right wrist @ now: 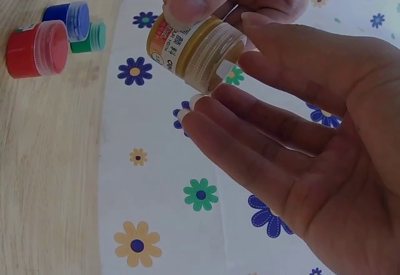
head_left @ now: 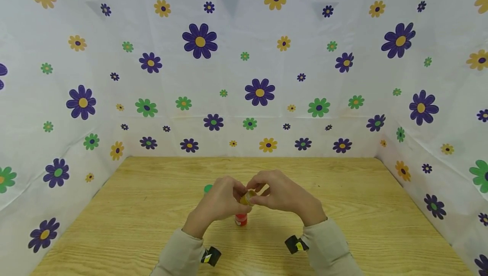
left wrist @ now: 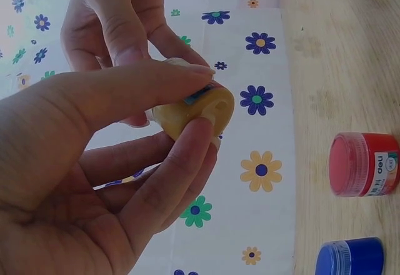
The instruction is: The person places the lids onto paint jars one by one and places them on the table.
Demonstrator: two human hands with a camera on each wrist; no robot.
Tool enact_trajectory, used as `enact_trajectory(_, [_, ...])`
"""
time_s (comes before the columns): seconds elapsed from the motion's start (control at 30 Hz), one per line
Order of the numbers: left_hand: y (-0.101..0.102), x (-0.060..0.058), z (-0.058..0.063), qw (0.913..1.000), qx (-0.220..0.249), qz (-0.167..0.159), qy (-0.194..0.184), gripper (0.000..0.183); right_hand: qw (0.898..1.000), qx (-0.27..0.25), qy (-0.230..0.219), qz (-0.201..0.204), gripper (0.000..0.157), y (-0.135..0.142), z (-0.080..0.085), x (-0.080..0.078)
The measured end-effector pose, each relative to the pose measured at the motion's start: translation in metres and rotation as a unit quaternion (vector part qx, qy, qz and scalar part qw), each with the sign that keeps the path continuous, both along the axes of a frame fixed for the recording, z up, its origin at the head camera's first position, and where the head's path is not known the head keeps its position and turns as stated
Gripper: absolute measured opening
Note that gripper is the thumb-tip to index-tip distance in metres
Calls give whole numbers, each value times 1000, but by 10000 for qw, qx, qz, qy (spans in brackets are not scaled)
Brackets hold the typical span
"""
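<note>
A small yellow paint jar [right wrist: 181, 44] with a clear lid [right wrist: 215, 56] is held tilted above the table, between both hands. My left hand [head_left: 221, 199] grips the jar's body, its thumb on the printed label and fingers under the base in the left wrist view. The right hand [head_left: 284, 193] has its thumb and fingers curled around the lid end. Below the hands, a red paint jar [left wrist: 362, 164] stands on the table. A blue paint jar [right wrist: 67, 20] and a green paint jar [right wrist: 89, 37] are beside it; the left hand mostly hides these in the head view.
The wood-grain table [head_left: 152, 208] is bordered at the back and sides by a white flower-printed cloth [head_left: 236, 76]. Black wrist cameras [head_left: 211, 256] sit at both cuffs, below the sleeves [head_left: 329, 242].
</note>
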State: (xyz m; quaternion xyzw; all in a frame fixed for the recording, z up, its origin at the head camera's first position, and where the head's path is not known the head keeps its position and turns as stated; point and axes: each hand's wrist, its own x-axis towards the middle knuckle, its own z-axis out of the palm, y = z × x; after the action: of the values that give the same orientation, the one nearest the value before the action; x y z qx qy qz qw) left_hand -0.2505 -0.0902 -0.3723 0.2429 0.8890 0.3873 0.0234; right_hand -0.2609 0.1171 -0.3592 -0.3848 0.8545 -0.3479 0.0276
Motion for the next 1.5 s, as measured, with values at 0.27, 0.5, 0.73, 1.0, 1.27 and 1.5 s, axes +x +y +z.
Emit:
enact_trajectory(0.27, [-2,0,1,10000,37,-28,-57,22,9997,-100,132,169,19,1,-1,0])
enact_trajectory(0.5, [-2,-1,1,9999,55,-33,-81,22,9997,-68,93,237,18,0,0,1])
enact_trajectory(0.73, [-2,-1,1,9999,66,-67,-69,22,9994,-130,60,308,18,0,1,2])
enact_trajectory(1.0, [-1,0,1,9999,75,-26,-104,20,9998,-28,29,191,14,-1,0,1])
enact_trajectory(1.27, [-1,1,1,10000,9,28,-92,25,9999,134,24,-11,13,-3,1,0])
enact_trajectory(1.5, [-1,-1,0,10000,-59,46,-65,21,9998,200,15,-60,17,-3,0,0])
